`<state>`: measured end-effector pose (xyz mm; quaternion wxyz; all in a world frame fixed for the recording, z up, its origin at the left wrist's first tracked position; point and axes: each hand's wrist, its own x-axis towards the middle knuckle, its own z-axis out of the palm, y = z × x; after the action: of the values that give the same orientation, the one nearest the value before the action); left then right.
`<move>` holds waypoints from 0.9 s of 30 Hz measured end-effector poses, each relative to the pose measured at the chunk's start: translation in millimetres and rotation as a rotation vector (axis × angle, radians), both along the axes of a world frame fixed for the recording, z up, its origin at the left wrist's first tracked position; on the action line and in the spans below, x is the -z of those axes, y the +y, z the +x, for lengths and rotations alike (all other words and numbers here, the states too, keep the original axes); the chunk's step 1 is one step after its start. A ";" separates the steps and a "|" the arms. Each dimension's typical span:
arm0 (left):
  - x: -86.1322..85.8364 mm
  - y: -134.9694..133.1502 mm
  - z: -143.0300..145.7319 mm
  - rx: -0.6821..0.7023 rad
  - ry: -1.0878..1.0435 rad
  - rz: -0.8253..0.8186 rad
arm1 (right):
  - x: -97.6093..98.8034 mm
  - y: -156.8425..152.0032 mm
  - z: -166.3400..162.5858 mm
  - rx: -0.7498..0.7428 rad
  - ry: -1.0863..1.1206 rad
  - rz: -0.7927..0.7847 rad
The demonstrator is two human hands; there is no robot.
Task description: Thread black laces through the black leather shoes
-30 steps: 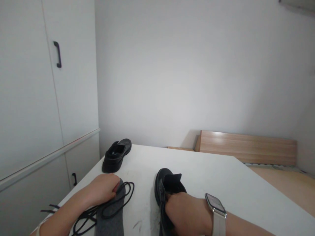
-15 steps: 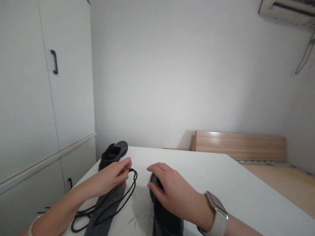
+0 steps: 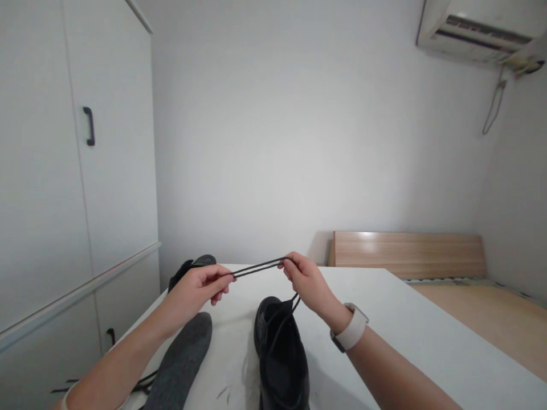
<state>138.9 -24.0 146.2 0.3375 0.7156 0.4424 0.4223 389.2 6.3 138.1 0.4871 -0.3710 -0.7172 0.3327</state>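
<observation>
A black shoelace runs as two strands between my hands, pulled nearly straight above the table. My left hand pinches it between thumb and fingers. At the other end my right hand is closed on the lace, and strands drop from it to the black shoe below. This shoe stands on the table, its opening facing up. A dark grey insole lies under and to the right of my left forearm. Behind my left hand sits a second black shoe, partly hidden.
The white table carries the shoes. More black lace lies at the lower left beside the insole. A white cabinet borders the left side; a bed with a wooden headboard stands at the right.
My right hand has left the top of the near shoe and taken hold of the lace. The loop that hung from my left hand over the insole is now stretched between both hands.
</observation>
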 end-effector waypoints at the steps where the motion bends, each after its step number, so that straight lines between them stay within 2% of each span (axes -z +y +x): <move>1: 0.0 0.9 2.3 -0.020 -0.023 0.021 | -1.4 -1.5 4.1 -0.007 -0.018 0.005; 3: -3.0 0.1 11.5 -0.029 -0.033 0.054 | -4.6 -7.8 6.2 -0.086 -0.072 -0.020; 5: -9.2 -3.3 24.5 0.010 0.003 0.070 | -8.7 -16.1 1.8 -0.246 -0.086 -0.090; 8: -20.0 -8.8 43.4 0.081 0.068 0.121 | -16.5 -25.4 -8.9 -0.403 0.009 -0.125; 11: -26.6 -10.6 53.8 0.097 0.032 0.146 | -23.0 -27.3 -16.0 -0.325 0.083 -0.048; 14: -27.8 -8.3 55.9 0.073 -0.059 0.109 | -25.9 -24.1 -17.6 -0.222 0.196 -0.047; 18: -27.7 2.2 48.8 0.007 -0.354 0.036 | -31.5 -15.5 -7.3 -0.138 0.510 -0.049; 20: -29.0 11.5 39.2 -0.049 -0.586 0.010 | -37.2 -8.3 8.5 -0.092 0.692 -0.038; 23: -31.3 28.6 15.5 -0.165 -0.843 0.062 | -43.9 7.6 48.5 -0.014 0.910 -0.036; 27: -27.4 50.4 -26.4 -0.312 -0.944 0.157 | -34.0 32.0 117.1 0.149 1.048 -0.049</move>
<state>112.6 26.5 173.6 0.3787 0.3951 0.3102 0.7773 506.2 38.4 172.1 0.7937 -0.2163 -0.3414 0.4547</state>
